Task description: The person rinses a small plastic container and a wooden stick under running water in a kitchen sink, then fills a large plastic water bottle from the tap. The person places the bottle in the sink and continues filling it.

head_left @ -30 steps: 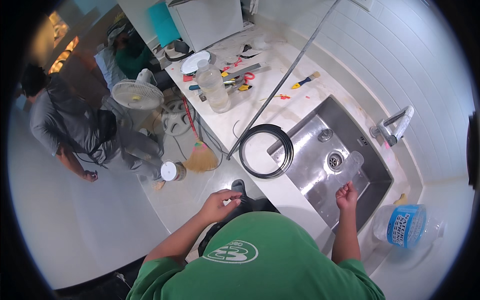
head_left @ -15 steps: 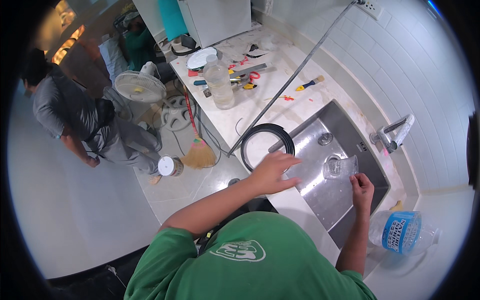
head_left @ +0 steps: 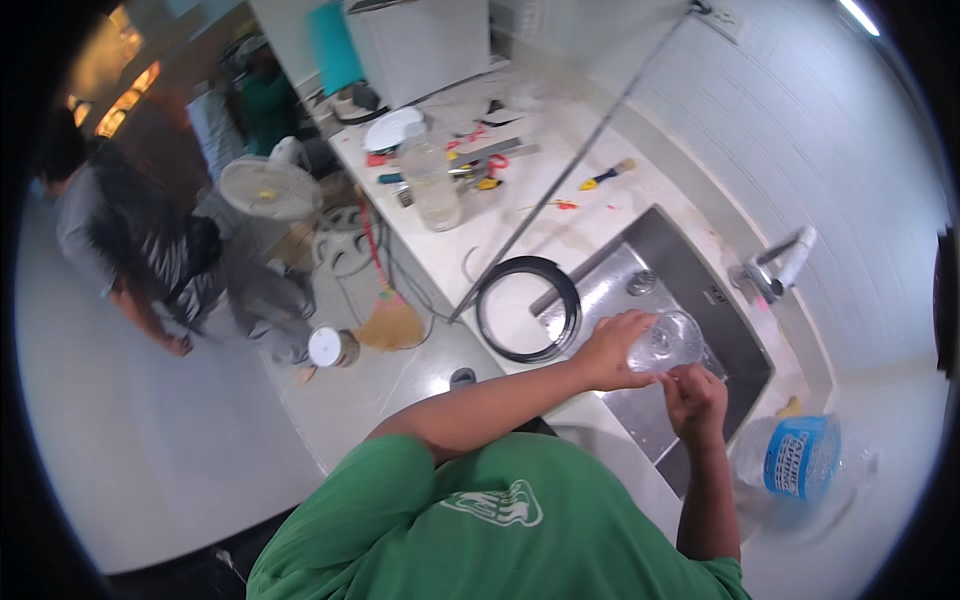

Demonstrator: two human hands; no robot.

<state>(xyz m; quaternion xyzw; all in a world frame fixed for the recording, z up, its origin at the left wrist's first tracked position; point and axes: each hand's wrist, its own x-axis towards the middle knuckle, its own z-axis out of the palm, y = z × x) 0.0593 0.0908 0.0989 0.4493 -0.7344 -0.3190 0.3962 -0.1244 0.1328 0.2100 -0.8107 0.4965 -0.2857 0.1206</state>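
Over the steel sink [head_left: 640, 425] a clear plastic cup [head_left: 668, 340] is held between my two hands. My left hand [head_left: 615, 352] curls around its left side. My right hand [head_left: 695, 400] is closed in a pinch at the near edge of the cup, its fingertips close to my left thumb. The cup is tilted, with its round opening or base facing up toward me; which one I cannot tell. Just left of the sink, a coil of black cable [head_left: 528, 308] lies on the counter, beyond my left forearm.
A chrome faucet [head_left: 778, 265] stands behind the sink, and a large blue-labelled bottle [head_left: 803, 458] lies right. A clear bottle [head_left: 430, 185], tools and a paintbrush [head_left: 607, 174] sit on the counter. A long rod [head_left: 570, 170] slants across. Left are a fan [head_left: 270, 188], broom [head_left: 387, 320] and a person [head_left: 150, 235].
My left hand has moved right from above the counter and taken hold of the cup. My right hand has come slightly left and nearer with it, and the cup has turned.
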